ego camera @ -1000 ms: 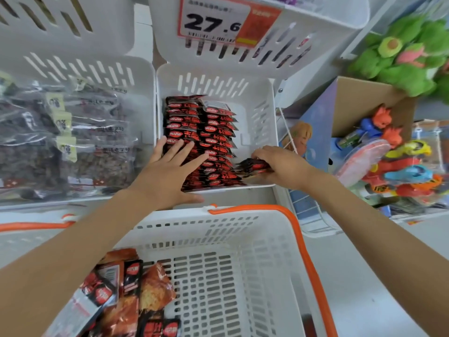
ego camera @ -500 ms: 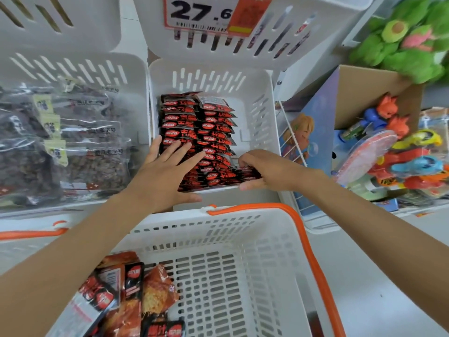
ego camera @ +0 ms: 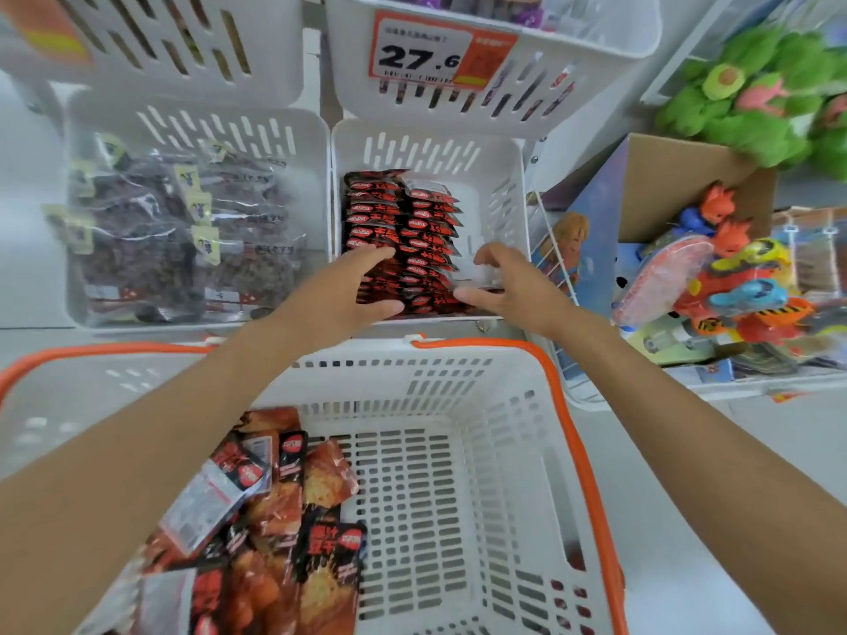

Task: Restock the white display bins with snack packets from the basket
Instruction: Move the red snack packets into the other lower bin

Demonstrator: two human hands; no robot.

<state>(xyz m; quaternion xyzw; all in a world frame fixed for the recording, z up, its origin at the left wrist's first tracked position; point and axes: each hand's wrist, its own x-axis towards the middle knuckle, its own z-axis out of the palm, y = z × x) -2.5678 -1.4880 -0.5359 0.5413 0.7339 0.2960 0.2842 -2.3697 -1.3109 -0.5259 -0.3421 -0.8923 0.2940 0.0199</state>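
Observation:
A white display bin (ego camera: 513, 185) in the middle holds rows of red-and-black snack packets (ego camera: 403, 222) standing on edge. My left hand (ego camera: 339, 295) rests on the front left of those rows, fingers stretched across the packets and thumb at the front. My right hand (ego camera: 508, 286) is at the front right of the rows, thumb touching the packets' edge and fingers loosely curled above them. The right side of the bin is bare. Below, the white basket (ego camera: 458, 451) with an orange rim holds a heap of orange and black snack packets (ego camera: 284, 497) in its left corner.
A left bin (ego camera: 302, 144) holds clear bags of dark snacks. Above hangs another white bin with a 27.6 price tag (ego camera: 421, 55). To the right stand a cardboard box of plastic toys (ego camera: 733, 277) and green plush toys (ego camera: 756, 93). A wire rack (ego camera: 550, 249) adjoins the middle bin.
My right hand pushed its bunch of packets left into the bin against the rows and its fingers have lifted off them. My left hand slid slightly forward on the stack.

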